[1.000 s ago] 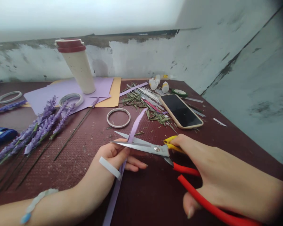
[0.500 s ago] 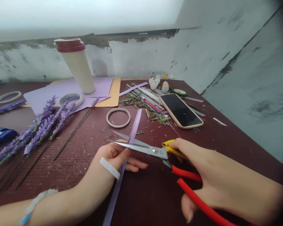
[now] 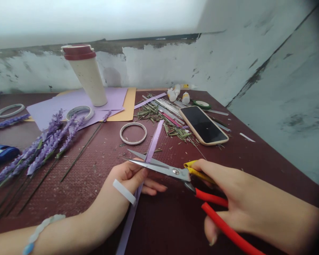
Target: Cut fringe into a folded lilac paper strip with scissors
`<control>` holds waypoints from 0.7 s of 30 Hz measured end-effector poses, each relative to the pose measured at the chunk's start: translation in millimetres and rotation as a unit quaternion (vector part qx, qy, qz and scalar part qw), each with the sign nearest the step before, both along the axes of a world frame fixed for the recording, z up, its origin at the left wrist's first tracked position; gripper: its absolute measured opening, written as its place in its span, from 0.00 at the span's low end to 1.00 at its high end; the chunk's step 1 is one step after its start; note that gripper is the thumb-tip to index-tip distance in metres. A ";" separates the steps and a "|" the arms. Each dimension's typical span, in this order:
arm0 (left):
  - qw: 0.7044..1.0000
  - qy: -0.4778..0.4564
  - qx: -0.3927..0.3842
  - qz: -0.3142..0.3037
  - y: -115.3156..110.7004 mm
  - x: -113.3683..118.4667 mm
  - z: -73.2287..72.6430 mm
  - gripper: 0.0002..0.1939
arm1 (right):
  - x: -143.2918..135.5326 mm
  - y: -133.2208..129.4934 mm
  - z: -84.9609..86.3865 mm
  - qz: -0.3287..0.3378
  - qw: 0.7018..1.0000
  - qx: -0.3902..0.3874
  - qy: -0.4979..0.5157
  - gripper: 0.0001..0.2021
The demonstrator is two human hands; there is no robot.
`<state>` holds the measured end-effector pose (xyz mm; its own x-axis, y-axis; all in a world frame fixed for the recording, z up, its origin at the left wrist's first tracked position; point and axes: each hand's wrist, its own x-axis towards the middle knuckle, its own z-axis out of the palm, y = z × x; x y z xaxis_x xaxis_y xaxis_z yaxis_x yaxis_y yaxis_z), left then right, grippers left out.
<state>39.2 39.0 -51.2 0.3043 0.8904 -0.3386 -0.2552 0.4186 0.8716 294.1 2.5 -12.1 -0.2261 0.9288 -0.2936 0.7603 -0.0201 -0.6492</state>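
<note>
A long purple paper strip point(image 3: 128, 226) is pinched between the thumb and fingers of my left hand point(image 3: 133, 177), and its upper end rises past the fingertips. My right hand point(image 3: 234, 198) is closed on scissors point(image 3: 172, 171) with yellow and red handles. Their blades are parted and lie across the strip just above my left thumb. A white band sticks to the base of my left thumb, and a beaded bracelet circles the left wrist. The lower part of the strip runs down beneath my left hand to the bottom edge of the view.
Purple flower stems point(image 3: 45, 148) lie at the left beside a blue object point(image 3: 1, 153). A cup point(image 3: 89, 78) stands on purple paper point(image 3: 114, 97). A tape ring point(image 3: 133, 133), a phone point(image 3: 204, 124), green clippings point(image 3: 149, 112) and small bottles point(image 3: 172, 94) lie beyond my hands.
The upper end of the purple strip has tilted slightly to the right. The scissors and my right hand have shifted very slightly right; my left hand is nearly unmoved.
</note>
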 end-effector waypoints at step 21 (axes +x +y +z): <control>0.995 -0.078 -0.036 -0.058 7.9 -4.0 -11.1 0.17 | 19.0 19.1 -9.5 0.047 0.998 -0.046 -0.004 0.20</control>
<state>35.2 46.9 -62.3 0.4577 0.8214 -0.3403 -0.3318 0.5129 0.7918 313.1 21.6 -21.6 -0.3086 0.8728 -0.3782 0.7672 -0.0067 -0.6414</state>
